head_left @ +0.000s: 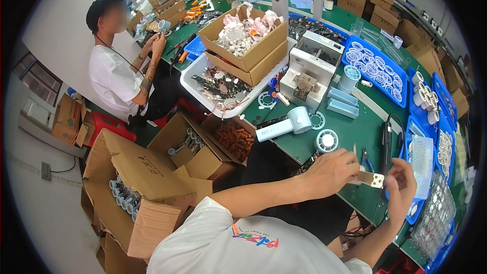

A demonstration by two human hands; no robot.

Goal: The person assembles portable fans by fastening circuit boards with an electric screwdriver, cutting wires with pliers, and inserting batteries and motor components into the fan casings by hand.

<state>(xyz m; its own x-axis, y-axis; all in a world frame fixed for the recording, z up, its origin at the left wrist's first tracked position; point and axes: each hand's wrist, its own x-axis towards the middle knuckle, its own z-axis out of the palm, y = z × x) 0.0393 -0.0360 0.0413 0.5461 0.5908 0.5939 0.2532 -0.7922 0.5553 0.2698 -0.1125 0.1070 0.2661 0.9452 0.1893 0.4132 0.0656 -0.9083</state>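
Observation:
My left hand (329, 170) pinches one end of a small flat tan board (372, 178) with holes in it. My right hand (401, 187) has its fingers on the other end of the board. Both hands hover over the near edge of the green workbench (350, 132). Just beyond them lie blue-handled pliers (366, 160) and a black pen-shaped tool (387, 142) with a cable. A white spool (327, 140) stands a little to the left of these.
A white handheld blower (284, 126), a white machine (309, 68) and blue trays of white rings (373, 63) are on the bench. Open cardboard boxes (243, 40) sit on a white tray, more boxes (152, 172) on the floor. A co-worker (116, 71) sits far left.

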